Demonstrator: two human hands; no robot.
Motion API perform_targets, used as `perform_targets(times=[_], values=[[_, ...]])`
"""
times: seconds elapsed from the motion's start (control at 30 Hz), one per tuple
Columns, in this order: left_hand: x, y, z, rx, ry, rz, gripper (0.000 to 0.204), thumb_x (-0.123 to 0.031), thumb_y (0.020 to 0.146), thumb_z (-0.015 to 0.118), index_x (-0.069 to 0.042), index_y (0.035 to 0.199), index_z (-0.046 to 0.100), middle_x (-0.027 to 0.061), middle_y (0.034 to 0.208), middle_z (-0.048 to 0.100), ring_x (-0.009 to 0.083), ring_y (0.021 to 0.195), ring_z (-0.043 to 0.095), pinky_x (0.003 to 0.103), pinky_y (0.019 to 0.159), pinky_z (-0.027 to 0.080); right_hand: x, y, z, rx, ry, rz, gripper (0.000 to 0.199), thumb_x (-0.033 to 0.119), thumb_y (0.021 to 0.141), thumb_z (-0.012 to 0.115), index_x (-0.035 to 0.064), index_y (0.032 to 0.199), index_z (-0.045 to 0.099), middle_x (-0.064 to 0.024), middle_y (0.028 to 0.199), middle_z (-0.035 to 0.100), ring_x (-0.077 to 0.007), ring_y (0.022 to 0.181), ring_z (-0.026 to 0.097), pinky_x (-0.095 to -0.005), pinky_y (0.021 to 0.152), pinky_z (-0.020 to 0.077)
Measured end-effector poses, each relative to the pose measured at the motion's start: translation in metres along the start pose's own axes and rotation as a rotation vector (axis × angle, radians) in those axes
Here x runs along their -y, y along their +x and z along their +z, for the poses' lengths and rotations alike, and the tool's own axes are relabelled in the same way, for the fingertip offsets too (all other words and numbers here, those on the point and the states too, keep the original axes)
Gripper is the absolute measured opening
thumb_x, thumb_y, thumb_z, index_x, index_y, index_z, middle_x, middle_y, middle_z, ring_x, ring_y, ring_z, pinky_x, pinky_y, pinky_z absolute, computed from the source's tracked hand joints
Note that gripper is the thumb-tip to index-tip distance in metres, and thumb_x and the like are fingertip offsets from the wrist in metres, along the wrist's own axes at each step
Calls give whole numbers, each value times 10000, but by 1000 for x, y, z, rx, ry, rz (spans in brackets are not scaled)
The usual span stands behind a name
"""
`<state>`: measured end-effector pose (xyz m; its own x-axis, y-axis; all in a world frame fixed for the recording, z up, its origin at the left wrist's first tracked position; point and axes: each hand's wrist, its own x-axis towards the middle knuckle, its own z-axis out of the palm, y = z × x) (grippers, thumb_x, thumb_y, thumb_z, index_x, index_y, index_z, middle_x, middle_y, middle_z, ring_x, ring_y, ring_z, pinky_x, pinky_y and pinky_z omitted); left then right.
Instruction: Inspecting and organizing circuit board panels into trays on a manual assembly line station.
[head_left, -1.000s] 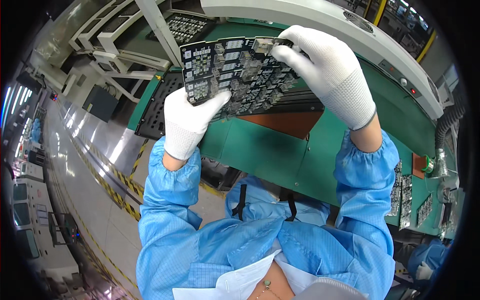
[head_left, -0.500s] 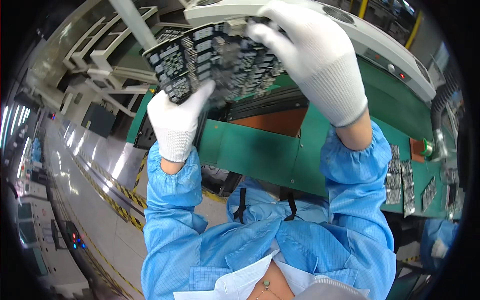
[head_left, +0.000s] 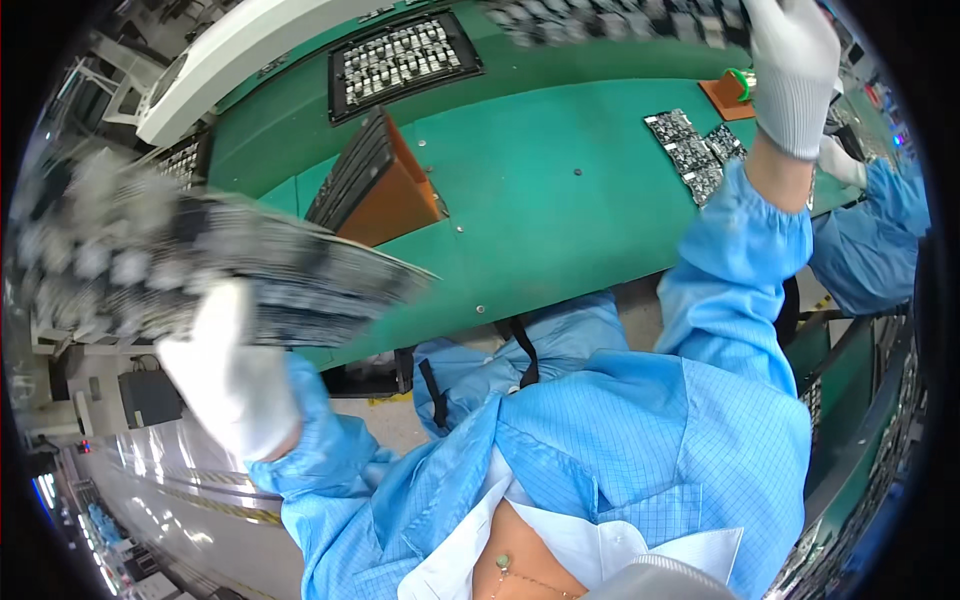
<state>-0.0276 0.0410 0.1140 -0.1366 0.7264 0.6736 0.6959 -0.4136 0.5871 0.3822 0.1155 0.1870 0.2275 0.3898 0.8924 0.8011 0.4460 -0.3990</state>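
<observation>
Since the earlier frame, the stack of circuit boards [head_left: 200, 270] has been swung from in front of the head down to the person's left, and the two hands have been parted. Now the stack is gripped by the left hand [head_left: 232, 375] alone, in a white glove, with the fingers [head_left: 225, 310] closed under its near edge; it is held in the air past the bench's left edge and is badly blurred. By the right hand [head_left: 795, 70], also gloved, a reach is made over the far right corner of the green bench [head_left: 560, 200]; whether its fingers are spread or closed cannot be told. An orange holder [head_left: 385, 190] packed with boards is seen near the bench's middle, a black tray of parts [head_left: 400, 60] at the far edge, and loose boards [head_left: 695, 150] near the right edge. Another person's blue sleeve [head_left: 880, 230] is seen beyond.
</observation>
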Motion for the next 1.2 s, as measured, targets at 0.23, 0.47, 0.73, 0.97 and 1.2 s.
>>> perform_targets(times=[0.23, 0.47, 0.73, 0.97, 1.2], values=[[-62, -19, 138, 912, -1252, -874, 314, -86, 893, 759, 25, 1183, 712, 90, 1088, 755, 165, 940, 716, 298, 855, 563, -118, -50, 24, 118, -242, -192, 224, 186, 905, 767, 17, 1049, 743, -86, 890, 722, -175, 784, 663, -318, 727, 517], [-21, -48, 215, 977, -1401, -1130, 390, -120, 947, 703, -8, 1315, 644, 71, 1187, 709, 181, 1079, 690, 344, 919, 583, -217, -43, 119, 256, -507, -668, 164, 222, 895, 736, 124, 1015, 681, -33, 903, 676, -234, 897, 664, -380, 795, 503], [43, -68, 232, 852, -947, -449, 336, -33, 974, 640, 39, 1302, 635, 124, 1281, 674, 249, 1179, 669, 369, 1000, 572, -306, -58, 196, 566, -654, -740, 147, 252, 926, 671, 158, 1037, 689, -20, 960, 618, -234, 907, 613, -387, 796, 503], [29, -39, 237, 780, -1550, -1309, 347, -179, 1022, 621, 7, 1315, 618, 160, 1262, 681, 277, 1134, 698, 418, 965, 604, -305, -78, 180, 1121, -777, -162, 528, 485, 898, 707, 74, 1229, 701, -108, 1192, 710, -323, 1126, 662, -394, 933, 536], [22, -20, 257, 495, -1900, -1170, 375, -243, 1080, 530, -43, 1397, 548, 155, 1300, 656, 292, 1164, 671, 468, 1011, 573, -124, -75, 125, 1405, 613, 710, 463, 455, 997, 632, 17, 1105, 734, -60, 863, 723, -111, 705, 657, -256, 597, 521]])
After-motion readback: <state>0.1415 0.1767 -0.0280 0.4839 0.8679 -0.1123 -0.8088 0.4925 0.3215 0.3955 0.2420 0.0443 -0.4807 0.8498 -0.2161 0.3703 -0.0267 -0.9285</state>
